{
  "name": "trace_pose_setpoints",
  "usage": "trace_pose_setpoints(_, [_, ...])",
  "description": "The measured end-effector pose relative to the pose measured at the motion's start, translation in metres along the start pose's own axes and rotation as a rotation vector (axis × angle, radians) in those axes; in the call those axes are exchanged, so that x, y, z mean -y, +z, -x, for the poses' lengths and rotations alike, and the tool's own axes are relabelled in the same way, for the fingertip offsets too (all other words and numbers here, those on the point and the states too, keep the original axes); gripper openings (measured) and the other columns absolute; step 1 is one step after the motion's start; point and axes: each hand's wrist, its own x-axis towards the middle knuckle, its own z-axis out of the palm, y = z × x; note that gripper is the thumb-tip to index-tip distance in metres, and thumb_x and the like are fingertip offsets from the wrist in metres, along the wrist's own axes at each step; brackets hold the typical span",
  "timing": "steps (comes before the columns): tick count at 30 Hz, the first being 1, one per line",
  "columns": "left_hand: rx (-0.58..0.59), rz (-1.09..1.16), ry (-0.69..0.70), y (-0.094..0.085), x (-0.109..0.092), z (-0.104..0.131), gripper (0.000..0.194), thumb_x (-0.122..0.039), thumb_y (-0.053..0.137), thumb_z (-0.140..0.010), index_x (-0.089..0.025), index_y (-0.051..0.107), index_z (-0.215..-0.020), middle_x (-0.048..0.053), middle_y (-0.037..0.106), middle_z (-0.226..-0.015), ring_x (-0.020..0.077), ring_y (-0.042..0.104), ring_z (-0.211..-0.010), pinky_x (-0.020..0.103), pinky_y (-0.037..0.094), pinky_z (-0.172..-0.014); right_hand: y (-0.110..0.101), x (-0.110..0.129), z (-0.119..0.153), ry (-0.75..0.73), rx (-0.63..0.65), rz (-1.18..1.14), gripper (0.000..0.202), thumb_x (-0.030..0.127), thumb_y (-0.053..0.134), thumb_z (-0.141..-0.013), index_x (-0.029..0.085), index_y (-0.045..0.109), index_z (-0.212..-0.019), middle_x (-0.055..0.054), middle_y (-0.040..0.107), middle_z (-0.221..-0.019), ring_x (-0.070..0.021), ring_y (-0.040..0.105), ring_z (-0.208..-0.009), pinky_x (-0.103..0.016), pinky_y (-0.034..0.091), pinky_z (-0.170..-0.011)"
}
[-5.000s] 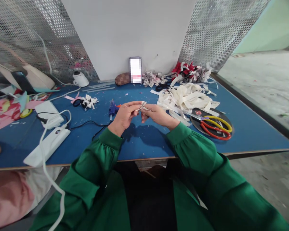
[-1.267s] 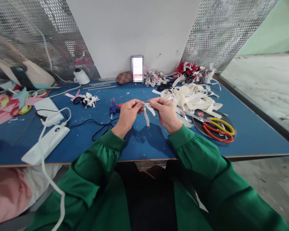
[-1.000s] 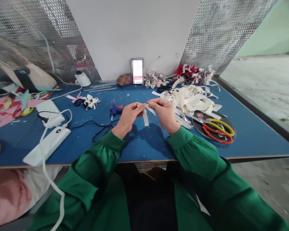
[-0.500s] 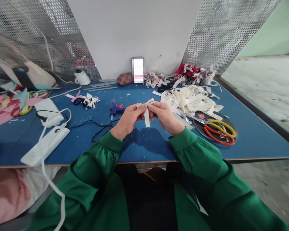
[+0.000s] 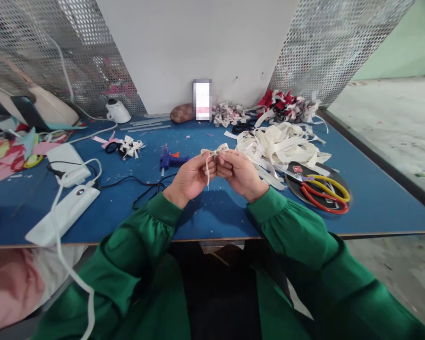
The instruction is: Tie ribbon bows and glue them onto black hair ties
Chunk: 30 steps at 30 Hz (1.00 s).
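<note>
1. Cream ribbon bow [image 5: 222, 147], with print on it, held up between both hands above the blue table [image 5: 219, 224]; one narrow tail hangs by the left fingers.
2. Left hand [image 5: 191, 178]: thumb and fingers pinched narrow on the bow's left part.
3. Right hand [image 5: 241, 174]: same tight pinch, right part of bow. Hands very close together; can't tell if fingertips touch.
4. Blue glue gun [image 5: 170, 160] lies just beyond the left hand.
5. Loose ribbon heap [image 5: 276, 144] beyond the right hand; scissors [image 5: 309, 179], red and yellow handles, on a dark disc [image 5: 293, 186].
6. Back edge: phone [image 5: 202, 100] upright, screen pixelated, beside checked pouch [image 5: 182, 114].
</note>
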Motion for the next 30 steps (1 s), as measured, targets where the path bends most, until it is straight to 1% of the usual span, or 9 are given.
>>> trace_pose_setpoints(3, [0.027,-0.026,0.005,-0.001,0.000,-0.001,0.035,-0.023,0.057,-0.097,-0.015,0.048,-0.064,-0.004,0.035,-0.060,0.0056,0.036,-0.050,0.017,0.038,-0.051,0.000,-0.001,0.000,0.010,-0.019,-0.032,0.031,0.027,0.063,-0.086,0.018,0.048,-0.061,0.008,0.026,-0.055,-0.0054,0.020,-0.046,-0.022,0.021,-0.045])
trace_pose_setpoints(7, [0.054,-0.077,0.017,-0.001,-0.001,-0.001,0.036,-0.026,0.064,-0.093,-0.016,0.046,-0.064,-0.005,0.031,-0.060,0.0057,0.034,-0.050,0.018,0.036,-0.051,0.001,0.000,0.001,0.018,-0.038,-0.059,0.032,0.025,0.059,-0.089,0.019,0.045,-0.061,0.008,0.024,-0.056,-0.0062,0.017,-0.047,-0.021,0.023,-0.045])
trace_pose_setpoints(13, [-0.001,-0.194,0.042,-0.001,-0.001,-0.002,0.044,-0.036,0.070,-0.088,-0.018,0.040,-0.062,-0.005,0.028,-0.060,0.0062,0.030,-0.049,0.021,0.033,-0.050,0.004,0.003,0.002,0.042,-0.069,-0.027,0.034,0.029,0.055,-0.092,0.020,0.042,-0.061,0.008,0.023,-0.057,-0.0077,0.017,-0.047,-0.022,0.029,-0.047])
trace_pose_setpoints(17, [-0.020,-0.265,0.081,-0.002,0.002,-0.004,0.043,-0.041,0.076,-0.082,-0.018,0.045,-0.063,-0.005,0.034,-0.059,0.0067,0.034,-0.050,0.023,0.036,-0.051,0.003,0.005,0.000,0.049,-0.083,0.004,0.036,0.033,0.056,-0.091,0.021,0.041,-0.061,0.008,0.023,-0.057,-0.0076,0.019,-0.048,-0.023,0.029,-0.049])
trace_pose_setpoints(19, [-0.058,-0.341,0.143,-0.004,0.004,-0.004,0.038,-0.046,0.078,-0.078,-0.018,0.054,-0.069,-0.004,0.045,-0.061,0.0082,0.042,-0.053,0.024,0.040,-0.054,0.001,0.006,0.000,0.041,-0.069,0.028,0.036,0.035,0.059,-0.089,0.020,0.043,-0.061,0.008,0.026,-0.057,-0.0073,0.022,-0.048,-0.024,0.029,-0.049])
trace_pose_setpoints(22, [-0.160,-0.522,0.319,-0.006,0.004,-0.003,0.033,-0.049,0.079,-0.076,-0.018,0.067,-0.082,-0.001,0.060,-0.070,0.0112,0.053,-0.061,0.026,0.045,-0.060,-0.001,0.005,-0.001,0.007,-0.035,0.090,0.034,0.035,0.065,-0.084,0.020,0.048,-0.060,0.008,0.029,-0.056,-0.0067,0.026,-0.047,-0.025,0.028,-0.050])
trace_pose_setpoints(25, [-0.274,-0.733,0.477,-0.008,0.001,-0.003,0.026,-0.043,0.081,-0.074,-0.018,0.073,-0.077,-0.001,0.063,-0.068,0.0110,0.053,-0.063,0.025,0.044,-0.062,-0.002,0.002,-0.002,-0.053,-0.055,0.221,0.033,0.039,0.066,-0.085,0.019,0.053,-0.063,0.007,0.034,-0.055,-0.0070,0.031,-0.048,-0.025,0.028,-0.050])
trace_pose_setpoints(28, [-0.356,-0.843,0.561,-0.009,-0.001,-0.003,0.023,-0.040,0.079,-0.074,-0.017,0.075,-0.071,0.000,0.065,-0.066,0.0119,0.054,-0.064,0.025,0.044,-0.064,-0.001,-0.002,-0.003,-0.140,-0.135,0.461,0.036,0.048,0.066,-0.086,0.019,0.056,-0.066,0.005,0.047,-0.058,-0.0089,0.044,-0.055,-0.025,0.035,-0.055])
trace_pose_setpoints(30, [-0.379,-0.889,0.594,-0.010,-0.001,-0.002,0.021,-0.039,0.077,-0.077,-0.018,0.076,-0.073,0.001,0.068,-0.068,0.0129,0.056,-0.065,0.025,0.044,-0.063,0.000,-0.004,-0.002,-0.114,-0.115,0.518,0.038,0.054,0.068,-0.083,0.018,0.058,-0.071,0.003,0.056,-0.064,-0.0107,0.053,-0.062,-0.025,0.041,-0.060])
